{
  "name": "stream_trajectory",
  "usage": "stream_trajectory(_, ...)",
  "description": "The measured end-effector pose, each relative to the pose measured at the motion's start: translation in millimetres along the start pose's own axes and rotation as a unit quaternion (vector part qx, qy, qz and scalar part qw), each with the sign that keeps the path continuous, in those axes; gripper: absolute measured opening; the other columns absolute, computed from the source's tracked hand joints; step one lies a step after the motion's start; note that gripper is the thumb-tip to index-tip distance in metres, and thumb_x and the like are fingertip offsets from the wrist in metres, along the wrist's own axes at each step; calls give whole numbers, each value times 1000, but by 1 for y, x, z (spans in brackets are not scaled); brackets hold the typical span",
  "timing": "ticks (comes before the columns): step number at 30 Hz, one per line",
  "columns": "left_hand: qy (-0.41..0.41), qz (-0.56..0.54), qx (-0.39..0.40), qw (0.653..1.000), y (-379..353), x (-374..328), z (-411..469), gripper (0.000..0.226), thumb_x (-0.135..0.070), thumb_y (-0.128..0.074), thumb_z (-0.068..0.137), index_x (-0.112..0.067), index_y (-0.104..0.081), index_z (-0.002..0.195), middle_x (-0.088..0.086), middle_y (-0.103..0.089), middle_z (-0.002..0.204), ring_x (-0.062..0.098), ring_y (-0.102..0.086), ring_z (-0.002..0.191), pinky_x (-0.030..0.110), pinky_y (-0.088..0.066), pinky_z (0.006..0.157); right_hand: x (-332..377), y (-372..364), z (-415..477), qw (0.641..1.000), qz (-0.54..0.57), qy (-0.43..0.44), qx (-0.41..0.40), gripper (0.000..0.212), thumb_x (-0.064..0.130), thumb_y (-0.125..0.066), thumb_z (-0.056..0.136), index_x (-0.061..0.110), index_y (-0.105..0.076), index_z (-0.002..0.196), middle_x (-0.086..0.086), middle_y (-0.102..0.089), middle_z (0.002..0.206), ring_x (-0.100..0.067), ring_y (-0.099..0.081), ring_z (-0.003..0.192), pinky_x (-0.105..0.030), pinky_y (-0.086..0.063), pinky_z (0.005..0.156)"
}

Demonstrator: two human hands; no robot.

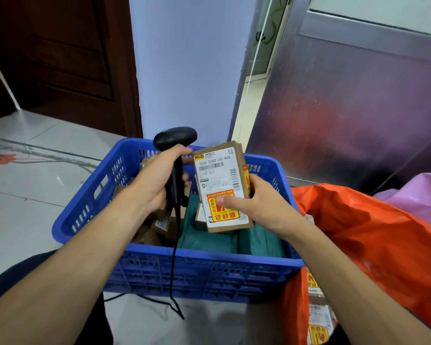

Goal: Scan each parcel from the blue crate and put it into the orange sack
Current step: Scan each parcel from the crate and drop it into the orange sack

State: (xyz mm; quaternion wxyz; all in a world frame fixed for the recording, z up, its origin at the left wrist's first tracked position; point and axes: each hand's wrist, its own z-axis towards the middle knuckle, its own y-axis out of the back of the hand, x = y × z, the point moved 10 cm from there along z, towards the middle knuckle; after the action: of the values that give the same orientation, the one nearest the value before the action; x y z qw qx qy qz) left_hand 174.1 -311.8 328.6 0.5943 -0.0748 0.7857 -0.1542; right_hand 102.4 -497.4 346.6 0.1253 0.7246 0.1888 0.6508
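We see a small cardboard parcel (pixel 222 188) held upright above the blue crate (pixel 174 267), its labelled face turned toward the camera. A white shipping label with a barcode covers the upper part of that face, and a red and yellow sticker (pixel 224 210) sits on the lower part. The right hand (pixel 256 205) grasps the parcel from its right edge, with the thumb pressed flat across the sticker and the other fingers wrapped behind the box.

Just left of the parcel, the left hand (pixel 154 180) is clenched around the handle of a black barcode scanner (pixel 175 140). The scanner's rounded head rises above the hand, level with the parcel's top edge, and nearly touches the box's upper left corner. A black cable (pixel 174 260) hangs from the handle, runs down over the crate's near wall and trails onto the floor (pixel 23 195).

Below both hands, the crate holds more parcels: several brown cardboard boxes (pixel 147 235) heaped on the left side and dark green soft packages (pixel 209 237) lying flat on the right.

To the right of the crate, touching its near corner, lies the orange sack (pixel 373 232). Through its opening at the lower edge we see a labelled carton (pixel 319 312) already inside, bearing the same red and yellow stickers. A pink bag (pixel 418 197) shows behind the sack.

The crate stands on pale tiles, in front of a light wall, with a dark wooden door (pixel 60 51) at the left.
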Motion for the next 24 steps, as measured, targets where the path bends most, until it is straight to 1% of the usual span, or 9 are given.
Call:
stream_trajectory(3,-21,21,-52,998,13,-5,1,14,-11,-64,92,-2,-63,103,14,-69,100,15,-51,50,29,-47,51,-8,24,5,999,-24,2,-49,38,34,-85,83,30,-61,112,14,-78,104,-3,-75,92,-33,-60,90)
stream_trajectory(6,-41,75,-66,994,17,-12,-1,14,-12,-63,98,0,-64,103,13,-63,88,13,-56,47,25,-51,50,-18,49,12,994,-41,-1,-99,45,45,-84,81,30,-65,119,15,-77,108,-4,-75,96,-39,-60,92)
stream_trajectory(8,-56,87,-50,993,14,-15,-4,14,-15,-64,100,-1,-67,101,14,-66,86,12,-61,53,26,-55,57,-23,61,13,989,-67,-7,-131,49,50,-83,80,29,-64,120,14,-77,107,-4,-74,95,-39,-61,90)
stream_trajectory(9,-67,86,-40,993,11,-17,-5,14,-16,-66,100,-3,-69,103,14,-71,92,13,-64,59,28,-56,63,-24,65,13,986,-85,-12,-145,50,52,-83,80,28,-63,119,14,-76,106,-4,-74,93,-38,-61,87)
stream_trajectory(11,-89,82,-19,993,5,-22,-10,19,-23,-71,99,-11,-70,113,12,-79,104,15,-70,71,33,-59,75,-25,68,9,978,-118,-24,-168,50,53,-82,80,27,-57,115,13,-73,102,-5,-71,91,-32,-60,80)
stream_trajectory(12,-96,80,-8,992,1,-23,-13,24,-26,-72,98,-13,-70,118,11,-80,103,17,-71,73,35,-60,77,-23,69,6,974,-136,-28,-177,49,53,-81,81,26,-55,112,14,-71,100,-4,-69,89,-28,-57,75)
stream_trajectory(14,-108,77,8,991,-4,-25,-18,31,-31,-72,97,-12,-69,122,11,-78,94,20,-69,71,36,-61,73,-18,70,3,964,-181,-32,-189,50,55,-79,82,25,-50,109,15,-66,95,-3,-64,87,-27,-52,70)
stream_trajectory(18,-112,95,9,989,-5,-23,-22,30,-35,-72,97,-9,-67,112,6,-66,73,20,-58,59,34,-52,60,-13,79,2,946,-242,-40,-210,58,63,-75,82,25,-44,113,7,-65,102,-17,-65,94,-44,-57,83)
stream_trajectory(24,-98,134,11,986,-7,-18,-24,22,-26,-77,93,-8,-66,98,5,-60,66,18,-49,50,27,-46,48,-14,89,-2,939,-246,-53,-236,64,68,-72,81,23,-42,115,3,-66,106,-22,-67,95,-50,-59,83)
